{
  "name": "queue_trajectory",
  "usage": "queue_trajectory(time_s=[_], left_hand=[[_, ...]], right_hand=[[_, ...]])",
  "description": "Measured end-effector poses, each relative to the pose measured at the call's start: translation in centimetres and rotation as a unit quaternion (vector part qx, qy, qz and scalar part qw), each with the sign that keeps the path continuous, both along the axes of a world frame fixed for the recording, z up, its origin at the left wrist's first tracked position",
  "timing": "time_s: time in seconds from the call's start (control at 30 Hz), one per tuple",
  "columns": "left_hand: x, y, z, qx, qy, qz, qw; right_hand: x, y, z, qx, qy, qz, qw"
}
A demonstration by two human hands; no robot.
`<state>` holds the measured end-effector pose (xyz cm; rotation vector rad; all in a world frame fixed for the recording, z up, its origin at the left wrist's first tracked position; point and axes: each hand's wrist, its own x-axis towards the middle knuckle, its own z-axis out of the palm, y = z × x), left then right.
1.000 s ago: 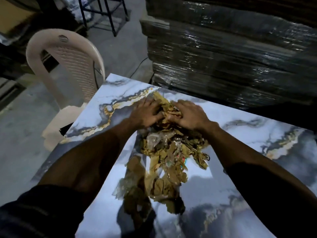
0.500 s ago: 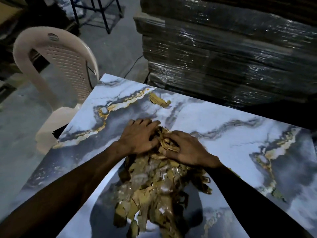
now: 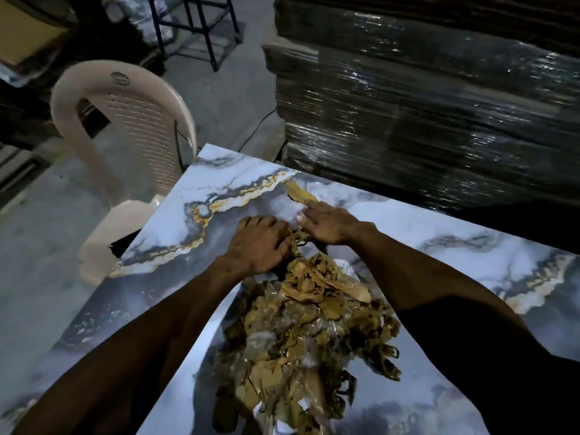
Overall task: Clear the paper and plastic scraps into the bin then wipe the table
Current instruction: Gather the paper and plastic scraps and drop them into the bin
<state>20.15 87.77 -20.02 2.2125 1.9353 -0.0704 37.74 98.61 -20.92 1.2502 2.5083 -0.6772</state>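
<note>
My left hand (image 3: 259, 243) lies palm-down on the far end of the scrap pile (image 3: 309, 328), fingers bent over the paper strips, pressing rather than clamping; my right hand (image 3: 328, 224) is spread flat, its forefinger stretched to touch a lone corrugated scrap (image 3: 298, 193) beyond the heap. The pile of brown paper and clear plastic sits mid-counter (image 3: 470, 252) between my forearms; a plastic chair (image 3: 125, 120) stands by the left corner, wrapped cartons (image 3: 439, 105) behind.
</note>
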Motion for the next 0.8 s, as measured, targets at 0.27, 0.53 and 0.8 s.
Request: queue_trajectory(time_s=[0.27,0.53,0.8], left_hand=[[-2.8,-2.0,-0.5,-0.007,0.01,0.048,0.999],[-5.1,-5.1,-1.9,-0.043,-0.08,0.112,0.99],[-5.6,-9.9,-3.2,-0.053,-0.174,0.179,0.967]], right_hand=[[9.2,-5.7,1.6,0.003,0.069,-0.134,0.989],[14.1,-14.1,0.6,-0.006,0.105,-0.388,0.916],[13.5,-19.5,-1.2,-0.006,0.182,-0.489,0.853]])
